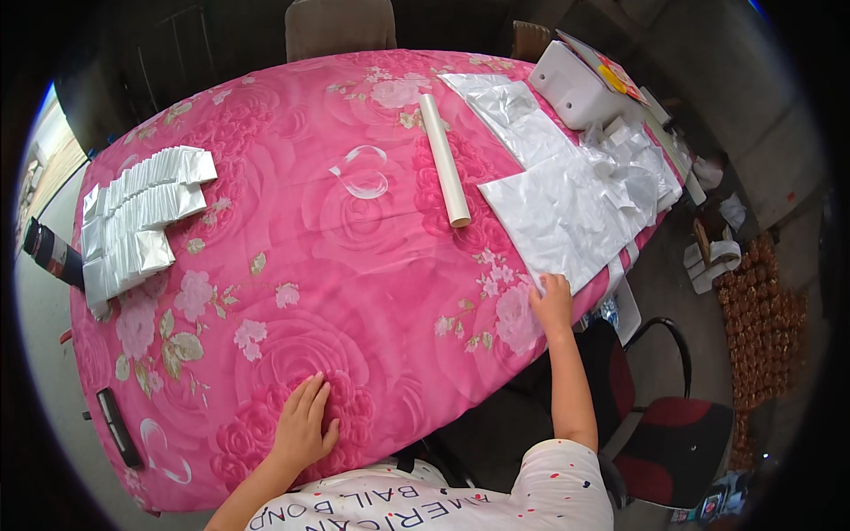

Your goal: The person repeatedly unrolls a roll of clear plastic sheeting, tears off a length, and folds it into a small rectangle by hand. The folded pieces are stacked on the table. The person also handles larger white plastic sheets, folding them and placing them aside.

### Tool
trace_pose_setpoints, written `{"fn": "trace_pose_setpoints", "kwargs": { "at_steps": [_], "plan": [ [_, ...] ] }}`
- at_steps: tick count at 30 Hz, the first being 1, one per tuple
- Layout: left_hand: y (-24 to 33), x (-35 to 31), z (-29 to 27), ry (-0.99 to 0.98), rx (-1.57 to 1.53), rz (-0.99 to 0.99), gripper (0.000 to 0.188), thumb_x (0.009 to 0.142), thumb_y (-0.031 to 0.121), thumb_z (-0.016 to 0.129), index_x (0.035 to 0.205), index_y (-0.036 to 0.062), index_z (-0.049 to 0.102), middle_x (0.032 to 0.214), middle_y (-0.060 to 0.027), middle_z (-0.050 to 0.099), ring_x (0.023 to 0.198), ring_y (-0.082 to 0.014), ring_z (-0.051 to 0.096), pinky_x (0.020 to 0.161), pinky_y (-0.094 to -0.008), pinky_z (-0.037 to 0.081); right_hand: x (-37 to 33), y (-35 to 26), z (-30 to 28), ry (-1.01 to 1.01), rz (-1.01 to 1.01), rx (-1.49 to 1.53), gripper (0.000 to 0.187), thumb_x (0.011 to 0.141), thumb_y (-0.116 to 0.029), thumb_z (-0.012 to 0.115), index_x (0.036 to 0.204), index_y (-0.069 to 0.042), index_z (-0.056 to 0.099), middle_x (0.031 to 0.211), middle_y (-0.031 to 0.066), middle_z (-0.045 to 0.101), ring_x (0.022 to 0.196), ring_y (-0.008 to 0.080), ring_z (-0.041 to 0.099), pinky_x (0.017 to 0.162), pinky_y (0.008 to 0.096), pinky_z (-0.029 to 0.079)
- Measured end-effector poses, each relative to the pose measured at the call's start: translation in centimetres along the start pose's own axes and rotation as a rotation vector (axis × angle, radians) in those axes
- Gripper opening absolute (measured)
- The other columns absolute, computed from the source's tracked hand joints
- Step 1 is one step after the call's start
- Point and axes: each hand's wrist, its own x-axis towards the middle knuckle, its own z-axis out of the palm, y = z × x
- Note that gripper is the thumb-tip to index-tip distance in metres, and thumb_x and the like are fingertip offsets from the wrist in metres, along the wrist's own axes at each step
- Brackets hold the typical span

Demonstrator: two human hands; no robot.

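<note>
My left hand (305,425) lies flat on the pink rose-patterned tablecloth (372,292), fingers stretched out and nothing under them but cloth. At the right side of the table, my right hand (553,299) has its fingers closed on the near corner of a clear plastic sheet (558,212). This sheet tops a loose, shiny pile that spreads toward the far right edge; how many layers it has I cannot tell. Left of the pile rests a long pale cardboard-like tube (444,159), touching none of it.
Rows of folded silvery-white packets (142,208) stand at the left edge beside a black bottle (53,252). A dark narrow case (119,427) lies near left. A white container (575,84) sits far right. Chairs (664,442) stand close on my right; reddish-brown bundles (761,319) lie on the floor.
</note>
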Motion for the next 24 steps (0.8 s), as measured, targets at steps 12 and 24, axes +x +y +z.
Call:
{"fn": "trace_pose_setpoints", "kwargs": {
  "at_steps": [12, 24],
  "plan": [
    [0.0, -0.2, -0.1, 0.007, -0.021, -0.017, 0.056, 0.071, 0.016, 0.063, 0.119, -0.0066, 0.046, 0.129, -0.0222, 0.043, 0.119, -0.0355, 0.042, 0.101, -0.0406, 0.034, 5.2, 2.1, -0.9, -0.130, 0.055, -0.090, 0.023, 0.067, -0.011, 0.059, 0.086, 0.003, 0.060, 0.082, 0.0217, 0.061, 0.078, 0.0376, 0.059, 0.072, 0.0433, 0.047],
    [0.1, -0.2, 0.1, 0.019, -0.025, -0.001, 0.059, 0.071, 0.015, 0.064, 0.122, -0.0045, 0.043, 0.131, -0.0205, 0.042, 0.121, -0.0356, 0.040, 0.102, -0.0416, 0.033, 1.8, 1.5, -2.3, -0.310, -0.104, -0.096, 0.045, 0.066, -0.014, 0.062, 0.108, 0.001, 0.056, 0.103, 0.0193, 0.056, 0.097, 0.0376, 0.054, 0.085, 0.0406, 0.045]
  ]
}}
